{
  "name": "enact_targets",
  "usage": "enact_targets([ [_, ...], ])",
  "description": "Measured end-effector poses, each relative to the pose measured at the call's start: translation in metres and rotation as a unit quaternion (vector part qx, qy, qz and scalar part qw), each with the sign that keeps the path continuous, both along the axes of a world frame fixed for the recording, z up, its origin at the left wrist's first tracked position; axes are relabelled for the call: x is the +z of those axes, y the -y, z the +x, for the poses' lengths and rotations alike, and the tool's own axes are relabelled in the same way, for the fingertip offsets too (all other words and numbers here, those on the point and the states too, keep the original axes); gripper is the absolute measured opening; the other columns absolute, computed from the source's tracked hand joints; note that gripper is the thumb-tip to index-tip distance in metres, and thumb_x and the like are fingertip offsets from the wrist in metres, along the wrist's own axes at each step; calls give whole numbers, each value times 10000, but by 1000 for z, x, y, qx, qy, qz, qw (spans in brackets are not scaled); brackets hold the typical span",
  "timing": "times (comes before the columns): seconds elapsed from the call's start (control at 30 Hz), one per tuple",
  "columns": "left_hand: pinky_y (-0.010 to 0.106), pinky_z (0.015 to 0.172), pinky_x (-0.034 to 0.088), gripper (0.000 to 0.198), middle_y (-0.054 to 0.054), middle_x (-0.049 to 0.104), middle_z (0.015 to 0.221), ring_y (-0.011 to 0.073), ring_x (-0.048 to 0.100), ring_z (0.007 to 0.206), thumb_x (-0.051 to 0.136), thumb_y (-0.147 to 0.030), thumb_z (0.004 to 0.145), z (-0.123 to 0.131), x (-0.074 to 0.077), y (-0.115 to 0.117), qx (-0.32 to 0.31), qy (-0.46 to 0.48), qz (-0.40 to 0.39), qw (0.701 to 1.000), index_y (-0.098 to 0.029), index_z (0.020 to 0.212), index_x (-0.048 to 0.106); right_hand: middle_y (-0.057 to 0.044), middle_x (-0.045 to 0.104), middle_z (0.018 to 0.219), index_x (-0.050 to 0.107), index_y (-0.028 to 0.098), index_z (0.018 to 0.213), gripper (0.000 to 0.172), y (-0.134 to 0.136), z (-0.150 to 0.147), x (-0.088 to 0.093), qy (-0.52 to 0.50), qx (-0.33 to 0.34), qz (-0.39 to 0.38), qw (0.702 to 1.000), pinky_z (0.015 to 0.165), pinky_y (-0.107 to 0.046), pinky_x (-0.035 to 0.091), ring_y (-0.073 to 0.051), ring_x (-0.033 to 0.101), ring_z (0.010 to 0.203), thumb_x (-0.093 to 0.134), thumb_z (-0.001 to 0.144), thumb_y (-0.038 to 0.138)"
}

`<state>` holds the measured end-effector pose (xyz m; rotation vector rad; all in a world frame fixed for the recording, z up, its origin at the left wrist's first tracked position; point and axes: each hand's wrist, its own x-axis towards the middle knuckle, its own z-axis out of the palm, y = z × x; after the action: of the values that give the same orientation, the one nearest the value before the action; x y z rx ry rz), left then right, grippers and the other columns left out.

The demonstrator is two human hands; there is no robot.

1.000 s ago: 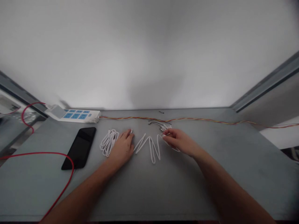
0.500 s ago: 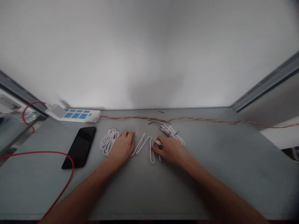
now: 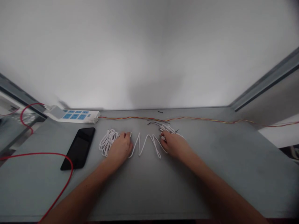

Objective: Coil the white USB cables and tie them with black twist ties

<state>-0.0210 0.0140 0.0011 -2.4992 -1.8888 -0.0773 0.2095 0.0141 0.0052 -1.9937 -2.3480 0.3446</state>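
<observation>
A white cable (image 3: 146,144) lies in zigzag folds on the grey table (image 3: 149,186) between my two hands. My left hand (image 3: 120,148) rests on the table with fingers curled, pinching the cable's left end near its connector. My right hand (image 3: 174,144) has its fingers closed on the cable's right end. A coiled bundle of white cable (image 3: 106,141) lies just left of my left hand. Another white cable bundle (image 3: 169,129) with black ties sits behind my right hand.
A black phone (image 3: 79,147) lies at the left. A white and blue power strip (image 3: 74,115) sits at the back left. A twisted red-yellow wire (image 3: 198,119) runs along the back edge. A red cable (image 3: 46,154) loops over the left side.
My right hand moved back and to the right with the cable's end, stretching the zigzag folds wider. My left hand stayed nearly still.
</observation>
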Motion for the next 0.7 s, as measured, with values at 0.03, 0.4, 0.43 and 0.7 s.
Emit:
enact_targets([
  [0.03,356,781,510,305,149,626,1018,239,654,864,425,-123,869,-1,0,0,-2,5,3,1000,-107,1138,568,-146,707,920,608,165,1053,263,-1,1,0,-1,-7,2,1000,631,-332,407,-268,665,792,419,899,263],
  [0.4,362,789,537,347,111,672,1071,191,670,851,410,-139,869,-12,-6,-3,-11,316,-31,948,-159,1191,537,-21,634,719,654,191,851,248,-4,7,3,-249,-34,50,967,567,-260,361,-159,563,641,546,842,414],
  [0.43,340,706,548,366,114,674,1082,174,674,766,419,-151,860,-12,-6,-3,5,368,-67,927,-159,1210,526,-14,633,713,662,194,879,261,-4,8,2,-285,-43,41,957,566,-256,368,-154,562,634,564,828,431],
  [0.7,247,623,487,467,129,701,1079,165,674,765,689,-190,677,-7,4,-7,129,664,-254,691,-127,1134,616,-5,638,660,655,188,836,281,-9,10,-2,-415,-24,-26,909,532,-245,374,-135,547,566,538,840,444],
])
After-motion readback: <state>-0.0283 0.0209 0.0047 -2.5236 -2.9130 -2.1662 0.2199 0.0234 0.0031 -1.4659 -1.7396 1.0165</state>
